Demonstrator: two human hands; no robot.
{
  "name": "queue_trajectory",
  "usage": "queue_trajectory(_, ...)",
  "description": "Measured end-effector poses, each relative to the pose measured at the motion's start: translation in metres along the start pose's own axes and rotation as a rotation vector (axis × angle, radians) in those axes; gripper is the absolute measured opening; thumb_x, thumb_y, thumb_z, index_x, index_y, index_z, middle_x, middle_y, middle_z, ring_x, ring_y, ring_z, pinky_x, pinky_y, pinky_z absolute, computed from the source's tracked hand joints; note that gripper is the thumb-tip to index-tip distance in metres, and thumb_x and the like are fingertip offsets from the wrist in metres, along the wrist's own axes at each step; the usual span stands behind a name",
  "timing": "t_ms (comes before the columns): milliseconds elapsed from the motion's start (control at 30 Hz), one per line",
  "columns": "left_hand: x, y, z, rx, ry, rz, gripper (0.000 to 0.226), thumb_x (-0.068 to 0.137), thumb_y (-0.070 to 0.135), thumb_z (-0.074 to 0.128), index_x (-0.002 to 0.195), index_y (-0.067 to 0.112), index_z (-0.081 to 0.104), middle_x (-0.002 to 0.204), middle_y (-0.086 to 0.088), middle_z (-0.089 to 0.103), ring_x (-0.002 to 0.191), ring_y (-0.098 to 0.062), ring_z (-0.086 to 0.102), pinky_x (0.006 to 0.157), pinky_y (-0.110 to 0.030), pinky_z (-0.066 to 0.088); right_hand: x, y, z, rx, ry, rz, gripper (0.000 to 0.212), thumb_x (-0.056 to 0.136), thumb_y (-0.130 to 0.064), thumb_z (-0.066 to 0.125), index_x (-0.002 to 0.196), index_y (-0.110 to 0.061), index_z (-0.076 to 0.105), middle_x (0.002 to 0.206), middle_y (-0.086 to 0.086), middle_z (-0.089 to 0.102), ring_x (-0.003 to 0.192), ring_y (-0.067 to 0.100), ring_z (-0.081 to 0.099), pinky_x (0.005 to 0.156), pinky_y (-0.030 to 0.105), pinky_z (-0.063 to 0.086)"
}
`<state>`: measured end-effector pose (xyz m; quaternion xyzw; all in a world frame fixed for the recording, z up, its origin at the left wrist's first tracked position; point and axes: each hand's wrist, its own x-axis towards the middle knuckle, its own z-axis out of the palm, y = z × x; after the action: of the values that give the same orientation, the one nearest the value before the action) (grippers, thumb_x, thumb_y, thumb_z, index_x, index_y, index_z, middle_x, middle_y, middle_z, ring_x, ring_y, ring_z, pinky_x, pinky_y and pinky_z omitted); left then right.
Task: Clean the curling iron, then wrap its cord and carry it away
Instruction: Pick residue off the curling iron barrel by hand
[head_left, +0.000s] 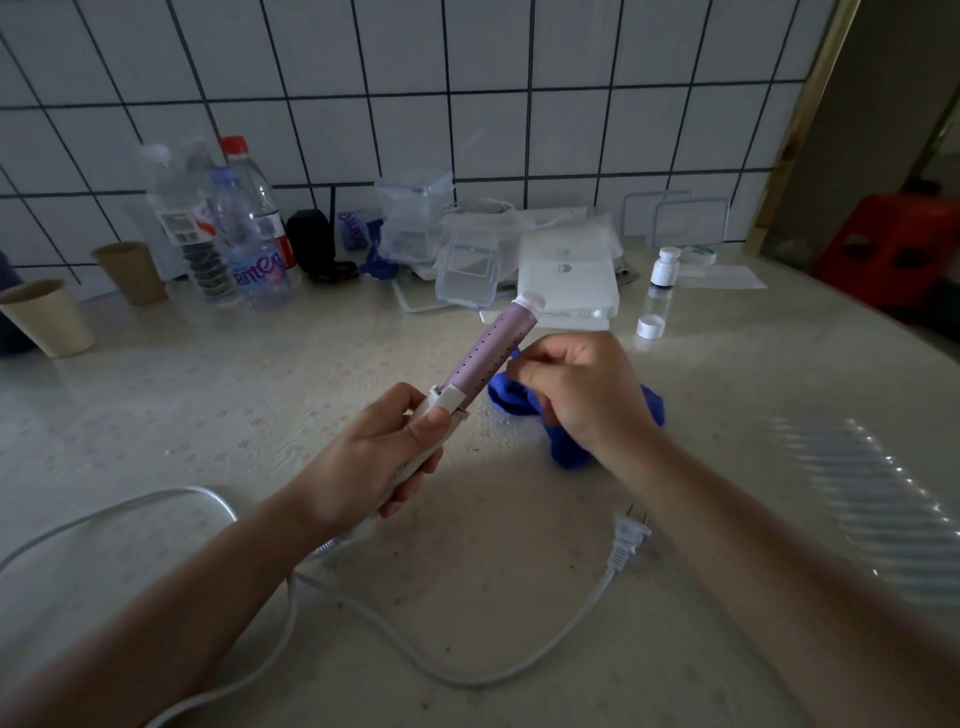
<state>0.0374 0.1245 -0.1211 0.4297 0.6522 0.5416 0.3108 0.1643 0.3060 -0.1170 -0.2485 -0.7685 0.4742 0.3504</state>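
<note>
curling iron (491, 353): lilac perforated barrel, white tip and handle; tilted, tip up and away, off the bench (208, 415)
cord (415, 654): white, unwrapped, looping over bench
plug (630, 540): two-pronged, flat
cloth (511, 397): blue, crumpled

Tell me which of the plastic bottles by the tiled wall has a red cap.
The rearmost bottle, standing behind the purple-labelled bottle; the other bottles' caps are pale, not red.
</note>
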Motion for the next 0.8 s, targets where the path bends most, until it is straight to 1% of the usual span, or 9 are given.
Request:
queue_trajectory(33,0.0,0.001,0.0,0.001,-0.002,0.001,0.047,0.094,0.041,0.054,0.105,-0.005,0.047,0.077,-0.013,0.055,0.052,-0.022,0.043,0.04,-0.029,0.036,0.005,0.0,-0.005,0.005,0.043,0.011,0.02,0.088,-0.016,0.073,0.068,-0.013,0.077,0.044,-0.008,0.056,0.04,0.006,0.047,0.058,0.023,0.043)
queue_trajectory(100,-0.001,0.001,0.001,0.005,-0.002,0.0,0.049,0.093,0.042,0.055,0.107,-0.005,0.047,0.078,-0.012,0.056,0.053,-0.022,0.044,0.041,-0.029,0.037,0.011,0.001,-0.013,0.044,0.097,0.031,0.025,0.089,-0.013,0.074,0.065,-0.02,0.076,0.041,-0.01,0.055,0.038,0.004,0.046,0.058,0.024,0.042)
queue_trajectory(267,0.001,0.001,-0.001,0.003,0.023,-0.013,0.047,0.09,0.044,0.055,0.1,-0.001,0.048,0.076,-0.012,0.057,0.053,-0.023,0.045,0.041,-0.029,0.036,-0.006,-0.003,0.005,0.02,-0.073,-0.003,0.017,0.081,-0.023,0.072,0.069,-0.013,0.078,0.044,-0.006,0.054,0.041,0.01,0.045,0.054,0.028,0.041)
queue_trajectory(367,0.001,0.0,-0.002,-0.006,0.027,-0.01,0.044,0.09,0.045,0.056,0.098,0.003,0.049,0.075,-0.009,0.058,0.053,-0.022,0.045,0.04,-0.028,0.037,0.004,-0.001,-0.006,0.037,0.007,0.009,0.021,0.086,-0.014,0.074,0.066,-0.017,0.077,0.042,-0.013,0.055,0.038,0.001,0.048,0.051,0.016,0.042)
queue_trajectory(400,0.0,0.0,-0.002,-0.009,0.03,-0.01,0.044,0.089,0.045,0.057,0.097,0.003,0.048,0.075,-0.009,0.058,0.053,-0.022,0.045,0.04,-0.028,0.037,0.004,0.0,-0.006,0.034,0.001,0.011,0.023,0.088,-0.012,0.074,0.065,-0.017,0.077,0.041,-0.013,0.055,0.037,0.001,0.048,0.05,0.015,0.04)
queue_trajectory(467,0.0,0.0,-0.002,-0.009,0.047,-0.007,0.047,0.088,0.047,0.057,0.097,0.002,0.047,0.074,-0.01,0.057,0.053,-0.023,0.045,0.041,-0.028,0.035,-0.001,0.001,0.0,0.0,-0.097,0.014,0.018,0.088,-0.016,0.077,0.069,-0.015,0.078,0.044,-0.009,0.054,0.04,0.007,0.045,0.049,0.022,0.039)
queue_trajectory(533,0.001,0.002,-0.002,-0.007,0.062,-0.005,0.05,0.087,0.047,0.056,0.098,0.0,0.047,0.074,-0.011,0.057,0.052,-0.023,0.044,0.042,-0.029,0.034,-0.006,0.001,0.009,-0.025,-0.156,0.006,0.016,0.087,-0.021,0.078,0.072,-0.018,0.079,0.046,-0.007,0.055,0.041,0.008,0.046,0.047,0.023,0.039)
queue_trajectory(667,0.0,0.004,0.002,-0.007,0.079,-0.002,0.047,0.09,0.043,0.054,0.099,-0.003,0.047,0.074,-0.012,0.055,0.051,-0.021,0.044,0.042,-0.029,0.034,-0.005,0.002,0.009,-0.007,-0.179,0.007,0.025,0.09,-0.021,0.078,0.067,-0.032,0.079,0.043,-0.011,0.055,0.039,0.004,0.046,0.045,0.02,0.039)
queue_trajectory(800,0.0,0.003,0.0,0.012,0.095,-0.006,0.04,0.102,0.03,0.048,0.105,-0.01,0.044,0.077,-0.016,0.054,0.052,-0.021,0.043,0.043,-0.029,0.033,-0.01,0.001,0.013,-0.029,-0.238,-0.02,0.04,0.092,-0.018,0.077,0.059,-0.04,0.075,0.041,-0.017,0.055,0.039,-0.001,0.05,0.047,0.012,0.039)
